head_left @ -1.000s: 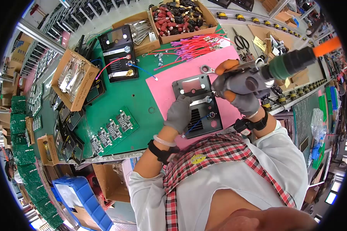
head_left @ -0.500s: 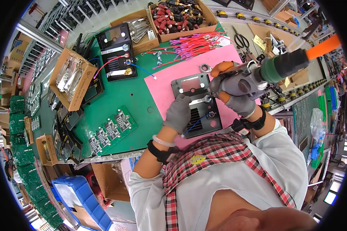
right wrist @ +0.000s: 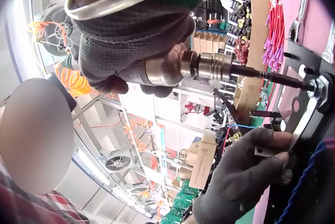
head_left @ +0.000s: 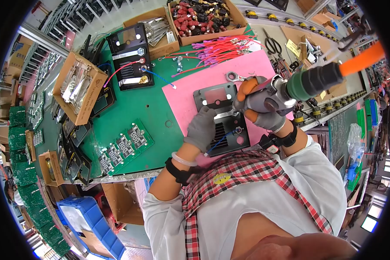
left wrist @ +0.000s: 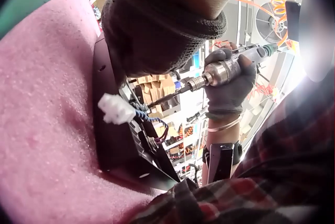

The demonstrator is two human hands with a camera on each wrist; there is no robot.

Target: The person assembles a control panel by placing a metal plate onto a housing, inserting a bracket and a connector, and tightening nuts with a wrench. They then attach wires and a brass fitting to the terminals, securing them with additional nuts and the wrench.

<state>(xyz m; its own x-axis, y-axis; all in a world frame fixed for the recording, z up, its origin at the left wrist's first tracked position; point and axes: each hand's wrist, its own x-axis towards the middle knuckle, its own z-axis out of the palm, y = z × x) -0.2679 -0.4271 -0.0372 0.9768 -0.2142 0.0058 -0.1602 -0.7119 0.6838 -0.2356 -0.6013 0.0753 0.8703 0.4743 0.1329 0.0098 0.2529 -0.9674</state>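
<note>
A black panel (head_left: 241,146) with slots lies on the pink mat (head_left: 177,99). Across it runs a flat metal strip (right wrist: 302,124) with a hex nut (right wrist: 323,89) at one end. My gloved left hand (head_left: 201,128) pinches the strip's other end. The gloved right hand (head_left: 269,121) grips an air screwdriver (right wrist: 162,68), whose bit tip is right at the nut in the right wrist view. A twisted blue wire (head_left: 221,141) is fixed to the panel near my body, its white connector (left wrist: 116,109) hanging past the panel edge.
A ratchet spanner (head_left: 234,77) lies beyond the panel. Red wires (head_left: 225,51), a box of red and black terminals (head_left: 242,31) and another fitted panel (head_left: 128,65) stand farther back. Circuit boards (head_left: 125,145) and an open carton of metal strips (head_left: 81,110) are to the left.
The right hand and screwdriver have moved slightly left and closer over the nut end of the strip. My left hand has stayed in place on the strip.
</note>
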